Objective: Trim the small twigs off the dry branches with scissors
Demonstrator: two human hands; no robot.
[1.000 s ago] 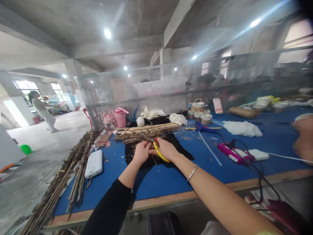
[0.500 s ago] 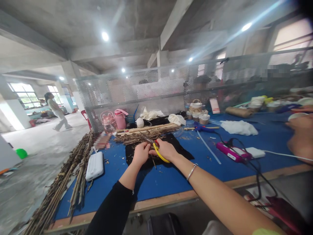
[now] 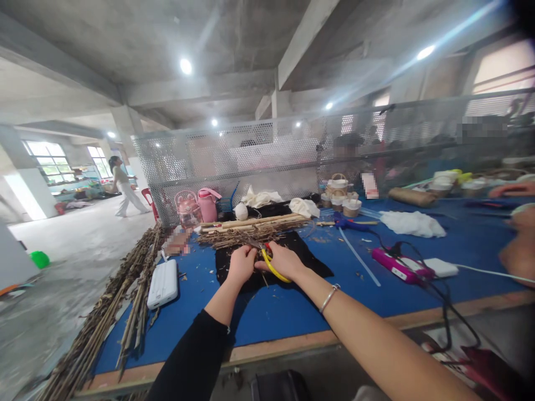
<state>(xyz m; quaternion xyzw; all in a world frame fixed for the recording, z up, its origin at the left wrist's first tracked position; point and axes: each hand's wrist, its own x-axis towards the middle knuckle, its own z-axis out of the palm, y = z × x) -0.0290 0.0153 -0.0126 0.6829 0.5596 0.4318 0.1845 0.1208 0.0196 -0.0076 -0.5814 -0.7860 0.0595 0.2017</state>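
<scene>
My right hand (image 3: 283, 262) is closed on yellow-handled cutters (image 3: 272, 266), whose dark blades point up and left. Close beside it, my left hand (image 3: 241, 264) has thumb and fingers pinched together near the blades; what it grips is too small to make out, perhaps a thin twig. Both hands are over a black cloth (image 3: 307, 253) scattered with small bits. Just beyond them lies a pile of thin brown twigs (image 3: 225, 238), with thicker pale sticks (image 3: 251, 223) behind it.
Long twig bundles (image 3: 121, 284) and a white power bank (image 3: 163, 283) lie left on the blue table (image 3: 276, 317). A magenta power strip (image 3: 397, 266), blue glue gun (image 3: 346, 223) and white cloth (image 3: 412, 223) are right. Another person's arm (image 3: 518, 245) shows at the right edge.
The view has shifted slightly. The cutters' handles look closer together, and the blades seem less spread. The walking person at the far left has moved rightward.
</scene>
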